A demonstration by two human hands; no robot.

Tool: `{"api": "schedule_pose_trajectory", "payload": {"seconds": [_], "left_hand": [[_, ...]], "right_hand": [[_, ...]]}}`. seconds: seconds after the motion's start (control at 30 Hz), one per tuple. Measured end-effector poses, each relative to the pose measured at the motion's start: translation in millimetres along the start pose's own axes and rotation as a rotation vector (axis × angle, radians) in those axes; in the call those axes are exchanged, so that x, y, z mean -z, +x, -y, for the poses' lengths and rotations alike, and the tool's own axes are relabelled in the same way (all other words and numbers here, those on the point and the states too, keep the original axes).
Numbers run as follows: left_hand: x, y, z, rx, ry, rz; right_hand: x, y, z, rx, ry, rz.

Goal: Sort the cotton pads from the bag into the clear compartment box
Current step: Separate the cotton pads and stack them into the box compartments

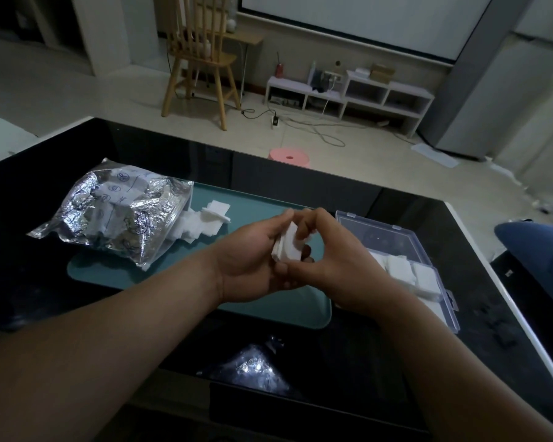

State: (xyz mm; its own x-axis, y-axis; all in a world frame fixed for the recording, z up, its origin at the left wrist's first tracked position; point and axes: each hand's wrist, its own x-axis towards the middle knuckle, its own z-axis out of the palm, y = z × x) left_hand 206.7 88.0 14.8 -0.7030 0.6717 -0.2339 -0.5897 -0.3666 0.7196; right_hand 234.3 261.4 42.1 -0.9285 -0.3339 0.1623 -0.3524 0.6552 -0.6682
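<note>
Both hands meet just left of the clear compartment box (pixel 376 223): left hand (pixel 253 263) and right hand (pixel 339 269) curl their fingers (pixel 312 218) round a stack of cotton pads (pixel 289 247). They seem to be squaring it. Next, carry it into an unfilled compartment. The bag (pixel 115 215) lies farther left.

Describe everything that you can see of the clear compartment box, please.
The clear compartment box is a shallow rectangular case of transparent plastic, with small clasps on its far edge and a hanging tab at its near right corner. It lies flat on the black table, just right of the teal mat. White cotton pads fill its nearer compartments; the far part looks empty. The right hand hides its left side.
</note>
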Motion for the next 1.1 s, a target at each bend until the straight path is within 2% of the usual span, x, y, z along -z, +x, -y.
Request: {"api": "schedule_pose_trajectory", "payload": {"seconds": [0.23,0.37,0.5,0.63,0.73,0.87,0.97,1.1], "left_hand": [[0,6,6,-0.018,-0.101,0.042],[-4,5,6,-0.011,-0.168,-0.037],[-8,9,9,-0.016,-0.134,-0.114],[-12,15,12,-0.028,-0.095,-0.105],[-16,17,13,-0.024,-0.082,-0.102],[-15,22,16,-0.06,-0.089,-0.223],[-13,25,17,-0.11,-0.101,-0.3],[-15,25,17,-0.13,-0.105,-0.31]], "right_hand": [[1,-5,2,0.005,0.024,-0.023],[1,-6,-7,-0.008,-0.048,-0.083],[-1,-8,-12,0.049,-0.215,-0.13],[-6,-7,-16,0.057,-0.342,-0.21],[-7,-6,-17,0.018,-0.337,-0.267],[-2,-8,-15,-0.057,-0.283,-0.321],[-5,-8,-15,-0.036,-0.322,-0.316],[-11,-10,-14,-0.053,-0.411,-0.383]]}}
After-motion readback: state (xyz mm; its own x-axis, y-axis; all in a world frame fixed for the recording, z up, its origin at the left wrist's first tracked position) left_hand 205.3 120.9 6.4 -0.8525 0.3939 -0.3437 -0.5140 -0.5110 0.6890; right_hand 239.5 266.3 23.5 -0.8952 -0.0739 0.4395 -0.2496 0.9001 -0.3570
